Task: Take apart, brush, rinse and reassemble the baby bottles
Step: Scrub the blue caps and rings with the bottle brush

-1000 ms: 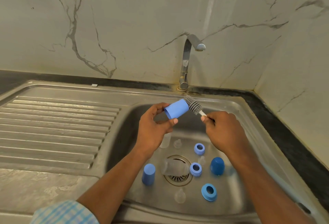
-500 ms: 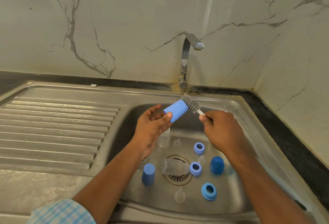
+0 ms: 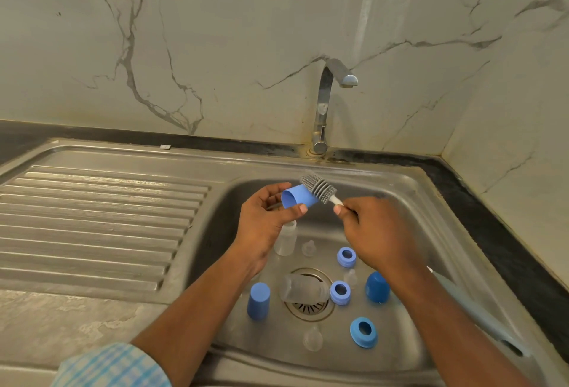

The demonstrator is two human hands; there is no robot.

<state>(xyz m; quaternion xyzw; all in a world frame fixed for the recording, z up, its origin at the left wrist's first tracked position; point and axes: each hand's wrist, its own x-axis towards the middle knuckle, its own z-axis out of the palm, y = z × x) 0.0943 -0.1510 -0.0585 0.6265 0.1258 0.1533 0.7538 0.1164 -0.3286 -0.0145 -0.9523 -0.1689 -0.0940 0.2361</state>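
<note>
Single head-worn wide-angle view — looks forward and down into the sink (image 3: 400, 189), close above both hands (image 3: 264, 220), tap (image 3: 323, 109) and marble wall straight ahead — no second view.

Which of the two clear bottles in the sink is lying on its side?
The bottle over the drain, next to a blue ring; the other bottle stands upright behind it, by the left hand.
</note>
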